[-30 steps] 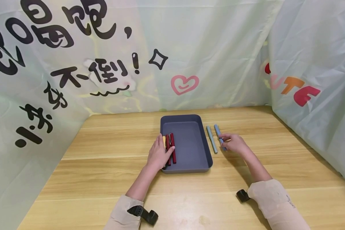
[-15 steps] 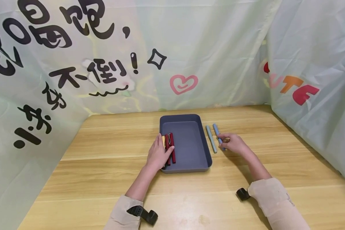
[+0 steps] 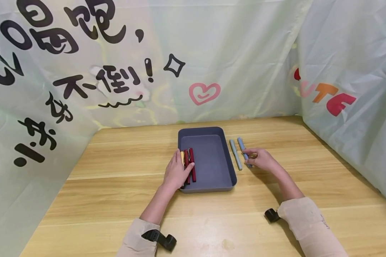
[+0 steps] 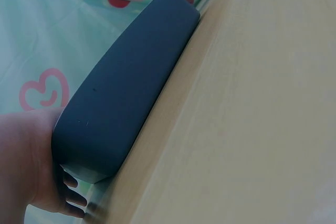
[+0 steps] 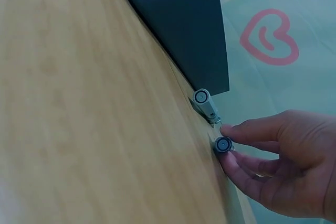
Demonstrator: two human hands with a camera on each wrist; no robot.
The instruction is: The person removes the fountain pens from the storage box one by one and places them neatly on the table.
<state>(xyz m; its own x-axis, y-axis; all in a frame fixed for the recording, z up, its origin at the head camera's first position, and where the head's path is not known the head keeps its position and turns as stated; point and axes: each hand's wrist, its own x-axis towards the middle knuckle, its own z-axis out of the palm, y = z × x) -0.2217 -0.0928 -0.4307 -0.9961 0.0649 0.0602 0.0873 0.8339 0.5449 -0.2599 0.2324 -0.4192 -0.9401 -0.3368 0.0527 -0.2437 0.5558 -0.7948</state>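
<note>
Little changing: right hand point(image 3: 260, 159) still pinching blue pen point(image 3: 241, 143) right of centre, outside tray point(image 3: 209, 190), left hand point(image 3: 175, 172) gripping tray's left side.

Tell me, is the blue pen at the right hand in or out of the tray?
Out: the blue pen is right of the tray, outside its wall, between the right hand's thumb and fingers.

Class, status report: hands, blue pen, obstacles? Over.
Left hand resting on left rim of slate-grey rectangular tray. Right hand pinching slim blue pen. Slim grey-green pen between blue pen and tray, possible obstacle.
</note>
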